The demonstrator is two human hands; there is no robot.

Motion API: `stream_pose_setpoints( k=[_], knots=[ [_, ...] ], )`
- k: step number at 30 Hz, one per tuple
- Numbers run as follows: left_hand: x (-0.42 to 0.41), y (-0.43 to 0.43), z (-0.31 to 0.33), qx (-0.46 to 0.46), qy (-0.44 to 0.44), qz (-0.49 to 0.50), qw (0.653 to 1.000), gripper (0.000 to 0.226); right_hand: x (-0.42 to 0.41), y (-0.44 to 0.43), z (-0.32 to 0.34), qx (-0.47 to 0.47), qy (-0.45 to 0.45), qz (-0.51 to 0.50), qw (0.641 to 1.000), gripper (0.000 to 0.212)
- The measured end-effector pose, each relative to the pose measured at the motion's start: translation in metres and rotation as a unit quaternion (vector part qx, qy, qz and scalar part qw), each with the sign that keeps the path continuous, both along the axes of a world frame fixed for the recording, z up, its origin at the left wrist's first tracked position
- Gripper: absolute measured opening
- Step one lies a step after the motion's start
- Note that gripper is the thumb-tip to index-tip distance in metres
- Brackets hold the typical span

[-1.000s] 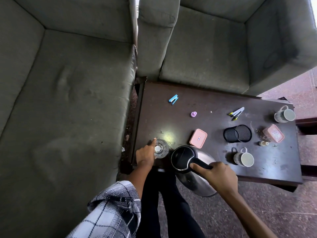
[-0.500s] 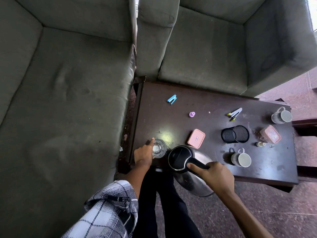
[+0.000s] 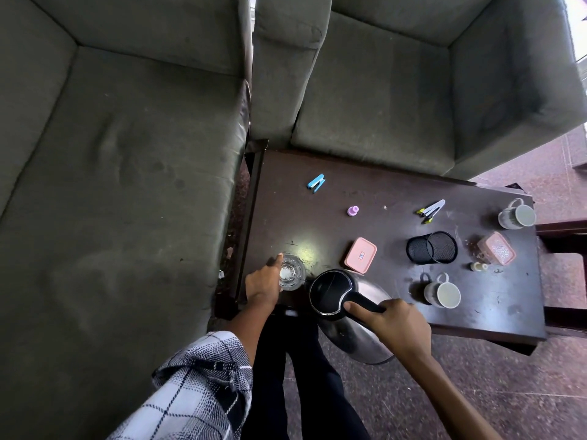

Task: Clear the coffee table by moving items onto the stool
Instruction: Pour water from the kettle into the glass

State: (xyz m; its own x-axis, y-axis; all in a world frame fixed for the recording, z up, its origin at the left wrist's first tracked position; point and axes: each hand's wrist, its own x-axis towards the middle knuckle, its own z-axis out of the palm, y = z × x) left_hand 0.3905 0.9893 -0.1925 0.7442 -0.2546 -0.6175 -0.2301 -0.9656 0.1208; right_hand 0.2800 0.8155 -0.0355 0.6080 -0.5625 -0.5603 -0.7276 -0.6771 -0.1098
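Kettle (image 3: 332, 293) at the desk's (image 3: 381, 185) near edge, black handle clasped by the right hand (image 3: 397, 322), thumb laid along it. Left hand (image 3: 263, 281) grips the glass (image 3: 292, 272) just beside, forefinger outstretched.

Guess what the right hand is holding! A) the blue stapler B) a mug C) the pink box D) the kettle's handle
D: the right hand curls round the black handle of the steel kettle, while the left hand grips the glass.
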Motion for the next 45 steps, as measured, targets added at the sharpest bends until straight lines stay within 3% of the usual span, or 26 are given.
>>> stream_pose_setpoints(
  k=[45],
  knots=[
    [-0.0007, -0.0004, -0.0003, -0.002, 0.006, 0.007, 1.000, 0.067, 0.0028, 0.0005, 0.0032, 0.005, -0.006, -0.015, 1.000, 0.073]
  ],
)
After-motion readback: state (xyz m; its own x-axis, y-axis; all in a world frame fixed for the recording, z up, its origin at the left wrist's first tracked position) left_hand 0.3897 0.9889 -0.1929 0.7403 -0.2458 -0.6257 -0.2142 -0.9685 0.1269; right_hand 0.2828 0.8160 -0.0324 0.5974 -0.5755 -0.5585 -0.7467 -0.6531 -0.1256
